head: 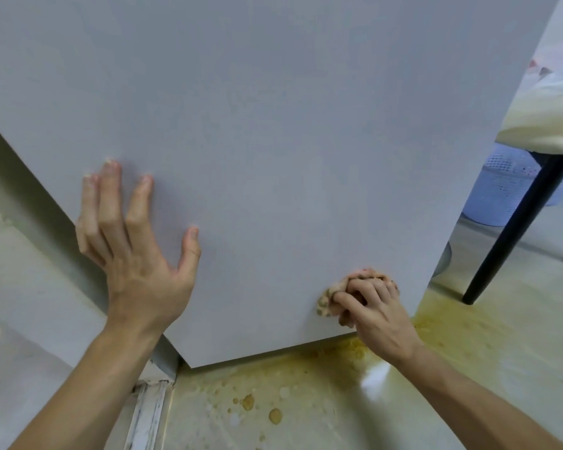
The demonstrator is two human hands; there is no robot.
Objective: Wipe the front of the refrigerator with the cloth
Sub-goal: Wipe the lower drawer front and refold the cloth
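Note:
The grey-white refrigerator front point(273, 125) fills most of the head view, seen from above and close. My left hand point(134, 254) lies flat against its lower left part, fingers spread, holding nothing. My right hand point(374, 316) is closed on a bunched pinkish, speckled cloth point(327, 302) and presses it against the door near the lower right corner, just above the bottom edge. Most of the cloth is hidden under my fingers.
The pale floor below the door carries a wide yellow-brown stain with drops point(273, 414). To the right stand a black table leg point(514, 228), a pale blue perforated basket point(504, 186) and a cream cloth-covered tabletop point(540, 125). A wall or cabinet side point(30, 271) borders the left.

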